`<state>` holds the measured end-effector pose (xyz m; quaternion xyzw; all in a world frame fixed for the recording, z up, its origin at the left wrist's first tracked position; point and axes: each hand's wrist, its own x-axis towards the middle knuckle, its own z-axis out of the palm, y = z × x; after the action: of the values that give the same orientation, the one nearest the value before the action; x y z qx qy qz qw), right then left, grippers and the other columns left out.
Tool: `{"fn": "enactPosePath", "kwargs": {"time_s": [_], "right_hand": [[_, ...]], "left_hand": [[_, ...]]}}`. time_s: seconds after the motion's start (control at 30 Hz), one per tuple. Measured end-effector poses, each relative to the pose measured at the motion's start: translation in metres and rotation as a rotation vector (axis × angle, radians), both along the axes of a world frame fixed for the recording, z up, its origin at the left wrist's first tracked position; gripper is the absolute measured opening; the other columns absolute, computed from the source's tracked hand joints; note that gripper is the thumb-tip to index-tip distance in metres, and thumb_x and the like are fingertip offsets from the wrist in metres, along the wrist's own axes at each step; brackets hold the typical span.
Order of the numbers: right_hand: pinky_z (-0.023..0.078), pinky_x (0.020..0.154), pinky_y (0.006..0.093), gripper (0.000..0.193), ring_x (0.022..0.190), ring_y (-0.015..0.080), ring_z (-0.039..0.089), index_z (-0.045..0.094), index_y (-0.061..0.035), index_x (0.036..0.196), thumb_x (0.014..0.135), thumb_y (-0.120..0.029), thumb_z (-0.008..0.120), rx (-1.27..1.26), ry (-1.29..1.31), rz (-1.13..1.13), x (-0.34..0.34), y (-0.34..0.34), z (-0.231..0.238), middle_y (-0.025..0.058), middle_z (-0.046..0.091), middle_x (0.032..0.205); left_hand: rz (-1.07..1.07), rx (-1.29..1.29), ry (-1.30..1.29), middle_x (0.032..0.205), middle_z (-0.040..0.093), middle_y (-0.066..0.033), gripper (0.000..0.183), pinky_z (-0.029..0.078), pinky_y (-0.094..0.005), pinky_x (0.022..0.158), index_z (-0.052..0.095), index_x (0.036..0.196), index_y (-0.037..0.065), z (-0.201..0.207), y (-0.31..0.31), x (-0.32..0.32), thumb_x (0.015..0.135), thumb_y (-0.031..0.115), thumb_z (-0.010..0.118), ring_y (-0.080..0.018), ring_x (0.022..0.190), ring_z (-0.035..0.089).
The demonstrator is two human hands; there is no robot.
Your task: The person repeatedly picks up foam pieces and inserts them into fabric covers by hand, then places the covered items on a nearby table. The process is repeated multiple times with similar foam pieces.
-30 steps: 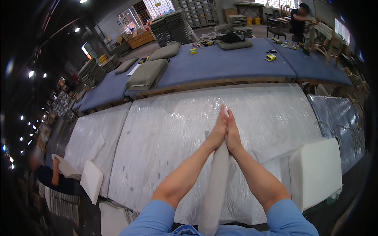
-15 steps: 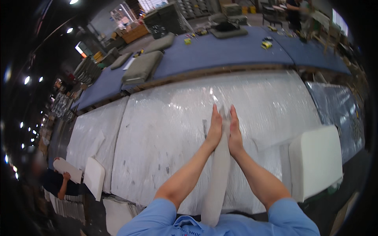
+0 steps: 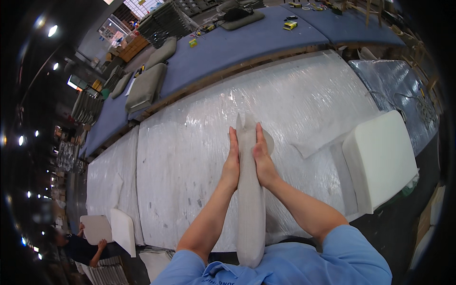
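Observation:
A pale beige fabric-covered cushion [image 3: 251, 213] stands on its narrow edge, stretching from my shirt front out over the plastic-wrapped table. My left hand [image 3: 231, 166] lies flat along its left face, fingers straight and pointing away. Against the right face presses my right hand [image 3: 263, 164], also with straight fingers, so the cushion is held between both palms. Loose pointed fabric sticks up at the cushion's far end, beyond my fingertips. Its underside is hidden from view.
Clear film covers the white worktable [image 3: 190, 180]. White foam pads [image 3: 384, 156] are stacked at the right. Behind runs a blue-topped table [image 3: 209, 61] with grey-green cushions [image 3: 146, 88]. At lower left a co-worker [image 3: 80, 249] holds a pale pad [image 3: 96, 229] beside a white pad [image 3: 122, 230].
My view has shifted, so the tables sit higher in it. The cushion has turned more upright between my palms, its far end showing more. The co-worker's pad has turned and moved.

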<state>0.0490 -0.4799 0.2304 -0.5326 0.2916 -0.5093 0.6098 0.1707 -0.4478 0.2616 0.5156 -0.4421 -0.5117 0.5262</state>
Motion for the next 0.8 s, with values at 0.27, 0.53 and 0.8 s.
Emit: {"fn": "enactPosePath", "kwargs": {"time_s": [0.27,0.53,0.8], "right_hand": [[0.014,0.129,0.0404,0.078,0.16,0.0331,0.015,0.011,0.0021,0.165,0.111,-0.041,0.046,-0.059,0.103,-0.028,-0.017,-0.046,-0.037,0.0223,0.017,0.172],[0.024,0.124,0.0369,0.076,0.148,0.0249,0.035,0.015,-0.005,0.167,0.109,-0.035,0.053,-0.051,-0.025,0.173,-0.031,-0.06,-0.038,0.0149,0.037,0.159],[0.045,0.099,0.0306,0.042,0.107,0.0111,0.056,0.061,-0.0032,0.136,0.105,-0.032,0.062,0.395,-0.009,0.51,-0.071,-0.131,-0.021,0.0017,0.063,0.118]], "left_hand": [[-0.075,0.058,0.065,0.173,0.015,-0.0165,0.081,0.023,-0.0397,0.125,0.009,0.17,0.016,0.017,-0.03,0.0,0.103,0.041,0.047,-0.0317,0.157,0.021],[0.013,0.169,0.157,0.167,0.029,-0.0178,0.082,0.031,-0.0383,0.121,0.018,0.169,0.014,0.015,-0.039,0.001,0.095,0.03,0.05,-0.0294,0.15,0.035],[-0.105,-0.073,-0.076,0.153,0.043,-0.0197,0.086,0.037,-0.0394,0.117,0.025,0.166,0.011,0.032,-0.067,-0.014,0.086,0.01,0.056,-0.0271,0.138,0.047]]}}
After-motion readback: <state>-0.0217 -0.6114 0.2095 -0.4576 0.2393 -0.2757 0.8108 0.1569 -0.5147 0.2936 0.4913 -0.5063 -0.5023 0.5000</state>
